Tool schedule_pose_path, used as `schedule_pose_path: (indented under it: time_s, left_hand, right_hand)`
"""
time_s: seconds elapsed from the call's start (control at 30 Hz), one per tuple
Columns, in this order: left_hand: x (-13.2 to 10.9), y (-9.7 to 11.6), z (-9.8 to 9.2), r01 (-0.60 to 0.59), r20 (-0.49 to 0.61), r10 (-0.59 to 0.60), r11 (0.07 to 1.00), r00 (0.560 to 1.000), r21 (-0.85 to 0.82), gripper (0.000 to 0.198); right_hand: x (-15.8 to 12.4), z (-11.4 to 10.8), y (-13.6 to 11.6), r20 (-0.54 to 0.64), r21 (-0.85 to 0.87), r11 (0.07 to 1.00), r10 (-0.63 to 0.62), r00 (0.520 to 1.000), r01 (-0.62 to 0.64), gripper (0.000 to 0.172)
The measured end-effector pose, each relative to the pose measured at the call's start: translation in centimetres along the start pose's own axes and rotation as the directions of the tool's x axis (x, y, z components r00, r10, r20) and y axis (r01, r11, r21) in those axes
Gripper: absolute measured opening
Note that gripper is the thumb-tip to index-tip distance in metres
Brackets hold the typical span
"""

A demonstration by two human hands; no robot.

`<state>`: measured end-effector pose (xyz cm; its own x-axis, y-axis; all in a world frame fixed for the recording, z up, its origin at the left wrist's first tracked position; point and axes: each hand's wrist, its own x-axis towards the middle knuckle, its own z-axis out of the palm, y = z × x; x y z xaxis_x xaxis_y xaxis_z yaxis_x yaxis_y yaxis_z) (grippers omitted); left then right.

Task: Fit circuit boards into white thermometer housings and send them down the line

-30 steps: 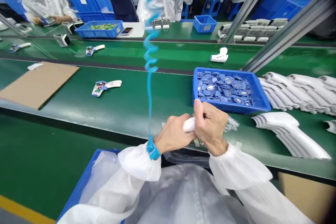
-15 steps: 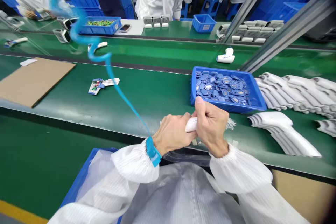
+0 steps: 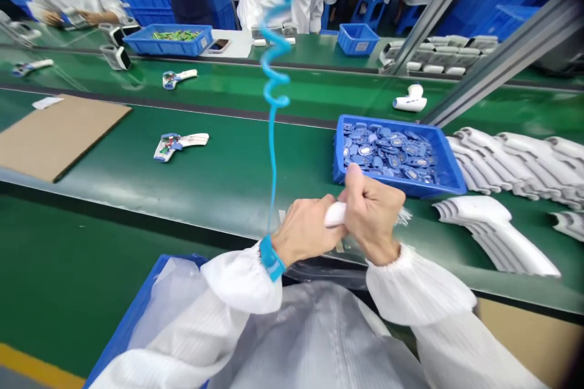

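Observation:
My left hand (image 3: pixel 305 231) and my right hand (image 3: pixel 375 219) are both closed round one white plastic shell piece (image 3: pixel 335 214), held between them just above the near edge of the green belt (image 3: pixel 228 170). Only a short rounded part of the piece shows between the fingers. A blue wrist strap (image 3: pixel 271 258) sits on my left wrist, and its blue coiled cord (image 3: pixel 274 91) rises straight up. Right behind my hands stands a blue tray (image 3: pixel 449 173) full of several small blue button parts (image 3: pixel 387 155). A clear plastic bag (image 3: pixel 401 216) lies under my right hand.
White handle-shaped shells (image 3: pixel 497 228) lie stacked on the right. A part-built unit (image 3: pixel 176 143) and a cardboard sheet (image 3: pixel 55 134) lie on the left. A blue bin with a plastic liner (image 3: pixel 150 310) is at my lap. Other people work at the far bench.
The coiled cord swung out to the left, then back to hanging upright. My hands shifted slightly on the white piece. The white unit on the far belt moved to the right.

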<state>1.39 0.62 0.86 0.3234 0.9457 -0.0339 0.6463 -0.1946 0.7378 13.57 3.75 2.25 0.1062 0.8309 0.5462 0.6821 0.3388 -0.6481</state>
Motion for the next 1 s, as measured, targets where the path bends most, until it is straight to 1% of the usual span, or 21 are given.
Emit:
schedule_pose_path:
  time_s: [0.07,0.1,0.17,0.23,0.27,0.33,0.37,0.4,0.47,0.5,0.53,0.6,0.63,0.67,0.7,0.77,0.83,0.87,0.9,0.93,1.0]
  left_hand:
    - [-0.2,-0.3,-0.4,0.032,0.009,-0.030,0.981,0.999,-0.193,0.040]
    - [-0.3,-0.5,-0.5,0.049,0.009,-0.049,0.965,0.999,-0.256,0.045]
    - [-0.5,-0.7,-0.2,0.040,-0.003,-0.043,0.951,0.999,-0.306,0.046]
    - [-0.5,-0.9,0.6,-0.005,-0.017,0.001,0.970,1.000,-0.242,0.034]
    - [-0.5,-0.8,1.1,-0.013,-0.026,0.009,0.985,1.000,-0.173,0.028]
    - [-0.5,-0.7,2.0,0.008,-0.050,-0.009,1.000,0.999,-0.021,0.023]
    - [-0.6,-0.5,2.2,0.029,-0.065,-0.027,0.999,0.998,0.028,0.022]
    - [-0.8,-0.4,2.1,0.049,-0.075,-0.046,0.998,0.996,0.044,0.023]
    - [-1.3,-0.5,1.0,0.075,-0.070,-0.074,0.997,0.995,0.024,0.025]
    - [-1.6,-0.7,0.0,0.095,-0.070,-0.093,0.995,0.993,0.023,0.027]
    - [-2.0,-1.0,-1.3,0.117,-0.070,-0.115,0.993,0.991,0.032,0.029]
    - [-2.6,-2.0,-4.1,0.150,-0.095,-0.142,0.986,0.985,0.074,0.028]
    - [-2.8,-2.6,-5.3,0.150,-0.120,-0.138,0.983,0.983,0.103,0.026]
    - [-2.9,-3.2,-6.3,0.149,-0.148,-0.126,0.977,0.981,0.151,0.024]
    - [-2.8,-3.8,-7.1,0.143,-0.174,-0.106,0.965,0.979,0.221,0.027]
    - [-2.2,-4.8,-7.7,0.129,-0.191,-0.052,0.901,0.980,0.415,0.035]
    - [-1.4,-5.3,-7.5,0.101,-0.143,-0.020,0.800,0.990,0.591,0.030]
    - [-1.1,-5.4,-7.4,0.087,-0.118,-0.015,0.765,0.993,0.638,0.025]
    - [-0.8,-5.5,-7.2,0.086,-0.108,-0.019,0.751,0.994,0.655,0.020]
    - [-0.6,-5.5,-7.1,0.105,-0.120,-0.035,0.760,0.992,0.642,0.018]
    - [-0.5,-5.4,-7.2,0.189,-0.183,-0.106,0.829,0.977,0.527,0.020]
  right_hand:
    - [0.1,-1.0,0.2,0.016,0.017,0.992,0.125,0.992,-0.125,0.060]
    - [0.1,-1.5,0.4,0.058,0.009,0.990,0.143,0.988,-0.144,0.059]
    - [-0.2,-2.0,0.6,0.184,-0.033,0.996,0.085,0.979,-0.081,0.053]
    - [-0.8,-1.8,0.7,0.247,-0.082,0.997,0.007,0.969,0.014,0.049]
    - [-1.1,-1.4,0.7,0.244,-0.104,0.994,-0.011,0.970,0.037,0.049]
    - [-1.6,-0.7,0.6,0.211,-0.143,0.989,0.002,0.977,0.028,0.052]
    - [-1.5,-0.4,0.5,0.224,-0.153,0.988,0.015,0.974,0.020,0.054]
    - [-1.2,-0.3,0.5,0.275,-0.154,0.988,0.024,0.961,0.019,0.055]
    - [0.3,-0.7,0.9,0.411,-0.120,0.993,0.049,0.910,0.001,0.057]
    - [1.5,-1.1,1.3,0.461,-0.091,0.995,0.067,0.885,-0.028,0.056]
    - [2.9,-1.5,2.0,0.483,-0.073,0.996,0.084,0.872,-0.056,0.053]
    - [6.1,-2.0,3.9,0.464,-0.113,0.992,0.098,0.880,-0.051,0.039]
    - [7.7,-2.0,5.0,0.458,-0.170,0.985,0.080,0.885,-0.001,0.029]
    - [9.0,-1.7,6.0,0.472,-0.219,0.975,0.063,0.880,0.048,0.019]
    - [10.1,-1.2,6.9,0.496,-0.256,0.963,0.053,0.867,0.088,0.014]
    - [11.5,0.3,8.2,0.553,-0.278,0.953,0.056,0.832,0.121,0.018]
    - [11.9,1.8,8.8,0.588,-0.281,0.951,0.066,0.806,0.127,0.022]
    - [12.0,2.3,8.9,0.597,-0.284,0.950,0.068,0.799,0.131,0.020]
    - [12.0,2.6,9.0,0.603,-0.286,0.949,0.069,0.795,0.134,0.018]
    - [11.9,2.6,9.0,0.606,-0.287,0.948,0.070,0.793,0.136,0.014]
    - [11.9,2.0,8.8,0.602,-0.287,0.948,0.065,0.796,0.140,0.008]
